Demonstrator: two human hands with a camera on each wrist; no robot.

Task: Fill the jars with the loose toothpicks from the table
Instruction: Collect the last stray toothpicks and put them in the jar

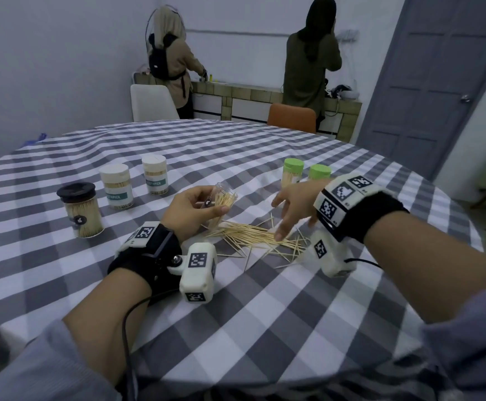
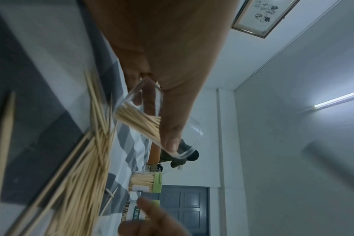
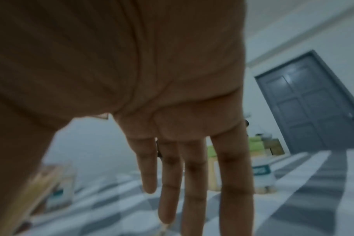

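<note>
My left hand (image 1: 195, 209) grips a clear open jar (image 1: 223, 199), tilted and partly filled with toothpicks, just above the table. In the left wrist view the jar (image 2: 152, 115) lies between thumb and fingers, its mouth pointing away. A pile of loose toothpicks (image 1: 259, 238) lies on the checked cloth below and right of the jar. My right hand (image 1: 293, 206) hovers over the pile with straight spread fingers and holds nothing; the right wrist view shows its fingers (image 3: 192, 175) extended and blurred.
A black-lidded jar (image 1: 81, 209), two white-lidded jars (image 1: 116, 186) (image 1: 155, 175) and two green-lidded jars (image 1: 293, 172) (image 1: 319, 172) stand behind the pile. Two chairs (image 1: 292, 117) and two people (image 1: 172, 62) are beyond the table's far edge.
</note>
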